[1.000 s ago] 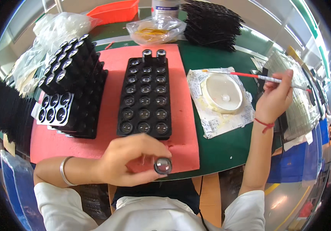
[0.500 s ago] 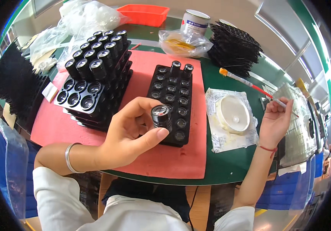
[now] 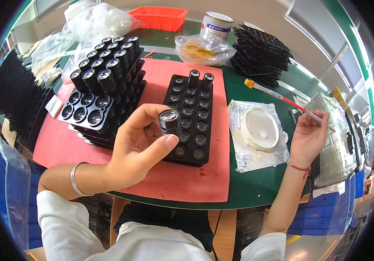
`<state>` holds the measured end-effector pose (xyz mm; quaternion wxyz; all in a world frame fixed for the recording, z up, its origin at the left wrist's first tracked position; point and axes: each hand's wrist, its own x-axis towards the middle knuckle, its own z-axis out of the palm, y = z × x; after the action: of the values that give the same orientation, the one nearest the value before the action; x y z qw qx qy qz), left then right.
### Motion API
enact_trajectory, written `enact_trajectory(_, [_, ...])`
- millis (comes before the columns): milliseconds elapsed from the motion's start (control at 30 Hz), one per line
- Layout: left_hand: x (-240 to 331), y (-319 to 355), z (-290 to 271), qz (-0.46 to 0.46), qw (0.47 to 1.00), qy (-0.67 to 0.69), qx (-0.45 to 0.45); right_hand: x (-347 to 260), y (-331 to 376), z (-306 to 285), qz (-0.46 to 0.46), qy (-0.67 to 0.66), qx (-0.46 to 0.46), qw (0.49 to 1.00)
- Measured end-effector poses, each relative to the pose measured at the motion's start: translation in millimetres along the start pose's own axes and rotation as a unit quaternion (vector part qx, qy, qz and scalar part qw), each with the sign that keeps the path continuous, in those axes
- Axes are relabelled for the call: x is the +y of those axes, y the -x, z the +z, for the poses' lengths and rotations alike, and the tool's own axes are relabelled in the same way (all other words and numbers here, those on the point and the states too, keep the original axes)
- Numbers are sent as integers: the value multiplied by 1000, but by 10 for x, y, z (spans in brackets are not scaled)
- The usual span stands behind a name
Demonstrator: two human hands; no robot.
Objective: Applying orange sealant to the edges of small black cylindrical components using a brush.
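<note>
Between the thumb and fingers of my left hand (image 3: 141, 145) is a black cylindrical lens barrel (image 3: 169, 122), its clear glass end turned up. Just beyond it lies a black tray (image 3: 205, 157) of similar lens pieces; two barrels (image 3: 194, 79) stand taller at its far end. My right hand (image 3: 310, 135) is closed around a brush (image 3: 297, 105) with a red and white handle. The brush's orange-yellow tip points left and away, above the table. Nearest that brush is a round white dish (image 3: 260, 129) with a little clear substance inside, resting on printed paper (image 3: 242, 162).
Stacked trays of black lens barrels (image 3: 95, 100) stand at left on a pink foam mat (image 3: 187, 187). Black trays (image 3: 260, 52) are piled behind. A white can (image 3: 216, 26), a bag of yellow bands (image 3: 202, 51), an orange bin (image 3: 158, 18) and plastic bags (image 3: 98, 21) line the back.
My left hand has shifted slightly left and up with the lens barrel. My right hand keeps hold of the brush, nearly in place. The whole view has shifted a little.
</note>
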<state>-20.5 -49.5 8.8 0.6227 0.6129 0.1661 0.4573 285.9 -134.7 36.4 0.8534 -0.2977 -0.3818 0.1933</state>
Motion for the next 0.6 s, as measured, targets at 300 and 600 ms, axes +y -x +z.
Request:
enact_trajectory(300, [37, -45, -16, -40, 999, 10, 26, 15, 52, 69, 15, -18, -7, 1000])
enact_trajectory(600, [32, -74, -77, -86, 995, 51, 24, 66, 183, 131, 48, -37, -131, 990])
